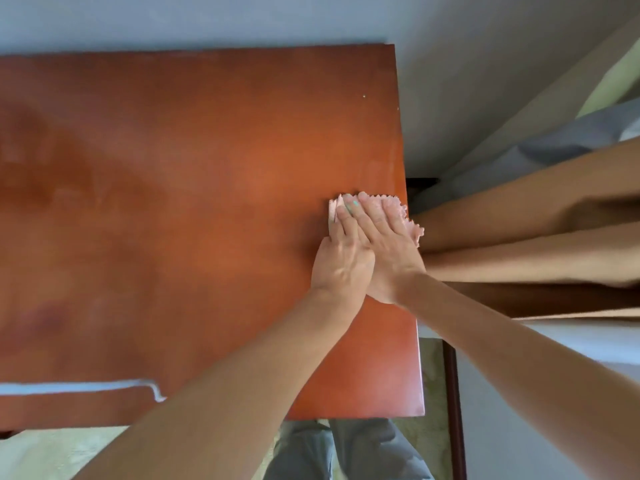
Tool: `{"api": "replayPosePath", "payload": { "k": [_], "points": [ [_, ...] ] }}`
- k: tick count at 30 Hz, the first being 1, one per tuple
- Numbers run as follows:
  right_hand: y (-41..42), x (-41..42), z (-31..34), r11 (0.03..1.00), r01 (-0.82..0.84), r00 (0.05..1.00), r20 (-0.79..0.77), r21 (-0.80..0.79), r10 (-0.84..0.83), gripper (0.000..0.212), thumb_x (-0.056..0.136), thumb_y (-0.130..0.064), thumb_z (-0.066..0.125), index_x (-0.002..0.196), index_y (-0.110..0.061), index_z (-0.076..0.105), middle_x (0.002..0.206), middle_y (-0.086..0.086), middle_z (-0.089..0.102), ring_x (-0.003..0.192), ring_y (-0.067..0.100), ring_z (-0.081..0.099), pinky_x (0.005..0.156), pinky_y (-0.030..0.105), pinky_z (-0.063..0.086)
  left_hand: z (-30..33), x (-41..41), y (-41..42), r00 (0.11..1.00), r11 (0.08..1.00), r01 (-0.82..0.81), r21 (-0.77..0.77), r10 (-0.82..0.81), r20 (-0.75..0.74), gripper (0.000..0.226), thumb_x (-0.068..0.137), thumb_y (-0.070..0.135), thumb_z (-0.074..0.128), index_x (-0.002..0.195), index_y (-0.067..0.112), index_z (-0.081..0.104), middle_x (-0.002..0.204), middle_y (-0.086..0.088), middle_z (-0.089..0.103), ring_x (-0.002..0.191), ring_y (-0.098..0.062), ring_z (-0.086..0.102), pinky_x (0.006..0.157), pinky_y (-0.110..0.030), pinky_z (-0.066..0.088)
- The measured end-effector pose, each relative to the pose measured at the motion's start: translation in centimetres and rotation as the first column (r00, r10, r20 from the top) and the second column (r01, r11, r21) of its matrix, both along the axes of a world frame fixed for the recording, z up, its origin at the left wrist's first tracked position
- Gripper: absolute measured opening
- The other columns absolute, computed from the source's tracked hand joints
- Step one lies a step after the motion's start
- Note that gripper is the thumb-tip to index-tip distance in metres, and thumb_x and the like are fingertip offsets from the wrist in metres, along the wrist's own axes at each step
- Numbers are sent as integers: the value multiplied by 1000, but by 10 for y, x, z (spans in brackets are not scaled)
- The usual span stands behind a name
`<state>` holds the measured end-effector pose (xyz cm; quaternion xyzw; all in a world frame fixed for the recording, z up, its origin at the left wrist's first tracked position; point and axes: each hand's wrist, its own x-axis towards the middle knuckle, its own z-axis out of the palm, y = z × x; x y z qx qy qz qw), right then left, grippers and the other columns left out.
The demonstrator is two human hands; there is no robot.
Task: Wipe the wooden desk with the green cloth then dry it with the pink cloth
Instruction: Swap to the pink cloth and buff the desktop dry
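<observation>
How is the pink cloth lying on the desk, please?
Bunched flat: the pink cloth sits under both hands at the desk right edge, frayed corner overhanging.

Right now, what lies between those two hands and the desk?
The pink cloth, pressed flat under both the left hand and right hand near the wooden desk's right edge, in the head view.

A room in a home.
A wooden desk (194, 209) stands against a plain wall (485, 81), with tan curtains (536, 216) beside it.

Left hand (341, 263) flat, palm down, right hand (384, 244) overlapping it, fingers toward 11 o'clock, forearms extended
</observation>
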<state>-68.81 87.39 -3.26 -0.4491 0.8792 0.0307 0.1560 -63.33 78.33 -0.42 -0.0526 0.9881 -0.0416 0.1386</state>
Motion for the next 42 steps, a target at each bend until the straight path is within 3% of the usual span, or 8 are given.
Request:
{"api": "replayPosePath", "payload": {
  "k": [9,15,22,26,31,34,38,42],
  "points": [
    [-27,-86,-2,1000,-8,997,-71,-27,6,75,102,-37,28,160,-14,-12,169,6,-14,154,26,-18,123,45,-17,13,-83,-26,995,995,-77,59,73,64,53,100,3,37,148,-11,21,157,-34,6,145,-43,19,102,-36,44],
    [-26,-67,1,998,51,996,-71,-29,-52,73,103,-40,23,159,-12,-16,168,6,-18,152,26,-25,121,45,-21,13,-69,-24,992,988,-127,91,126,17,56,98,1,36,150,-6,17,160,-22,9,123,-33,43,91,-33,47],
    [-21,21,-4,1000,9,998,-57,-29,-11,77,102,-42,25,156,-10,-20,162,7,-29,142,27,-42,120,50,-21,11,21,-19,996,999,-45,22,43,80,50,100,2,34,146,-13,21,157,-32,5,125,-37,42,105,-37,38],
    [-45,71,-8,1000,4,999,-38,-6,-5,77,97,-46,11,156,-10,-22,164,10,-29,147,31,-35,121,54,-15,15,70,-43,989,998,-60,26,56,139,48,98,-1,35,144,-11,27,156,-32,8,123,-36,42,106,-39,39],
    [-70,100,-10,1000,-15,1000,-26,13,16,79,94,-49,7,156,-10,-24,164,9,-29,147,31,-36,120,56,-15,16,105,-66,980,991,-131,37,123,153,46,98,-2,35,144,-6,32,155,-25,18,120,-33,44,105,-37,39],
    [-69,97,-10,1000,-21,1000,-17,-20,20,80,97,-48,17,155,-12,-25,165,7,-26,149,29,-33,121,52,-17,15,102,-66,979,985,-159,67,148,138,48,98,-2,33,146,-7,28,153,-24,20,123,-34,43,103,-36,40],
    [-73,75,-10,997,-72,997,-8,-39,72,79,100,-49,26,161,-12,-8,169,7,-15,152,29,-24,123,52,-11,10,85,-67,981,981,-174,91,164,105,54,99,-2,27,150,-10,8,153,-29,16,124,-33,41,101,-36,40],
    [-88,31,-10,997,-72,997,-3,-35,72,78,100,-49,27,161,-14,-9,169,4,-16,152,27,-25,123,50,-12,6,40,-79,985,984,-169,59,167,42,60,104,6,30,151,-8,-5,159,-31,-2,134,-31,39,104,-32,42]
  ]
}}
